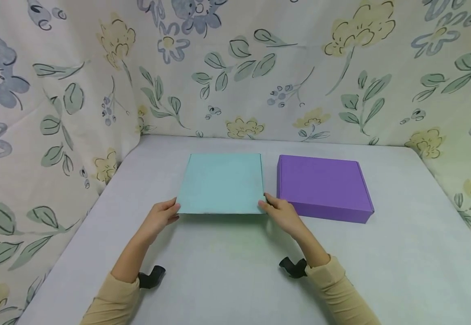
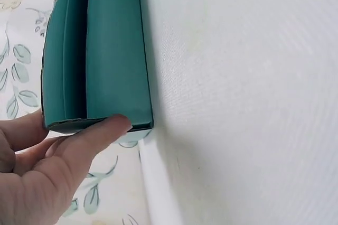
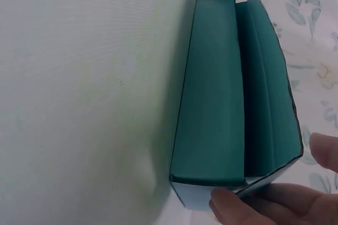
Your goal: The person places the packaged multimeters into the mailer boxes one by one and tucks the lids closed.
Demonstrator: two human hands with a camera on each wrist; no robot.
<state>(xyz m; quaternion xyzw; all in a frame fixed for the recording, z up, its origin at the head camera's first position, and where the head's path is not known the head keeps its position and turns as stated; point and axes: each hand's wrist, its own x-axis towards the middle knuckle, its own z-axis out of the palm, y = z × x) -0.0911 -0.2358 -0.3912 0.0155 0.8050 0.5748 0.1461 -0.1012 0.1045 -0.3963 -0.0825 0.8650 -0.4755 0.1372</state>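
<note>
A light blue cardboard box [image 1: 223, 183] lies in front of me with its lid raised a little along the near side. My left hand [image 1: 160, 219] holds the lid's near left corner, its fingers along the side. At the near right corner, my right hand [image 1: 285, 217] holds the lid with fingers against the box's side. Both wrist views show the teal inside of the lid flap [image 2: 74, 50] and the box's front wall [image 3: 211, 93], with a dark gap between them. What the box contains is hidden.
To the right of the light blue box lies a closed purple cardboard box [image 1: 325, 183], close to my right hand. Both stand on a white-covered table [image 1: 227, 280]. Flower-patterned cloth [image 1: 235, 67] hangs behind the table and along its sides. A black wrist mount [image 1: 152, 277] shows at each wrist.
</note>
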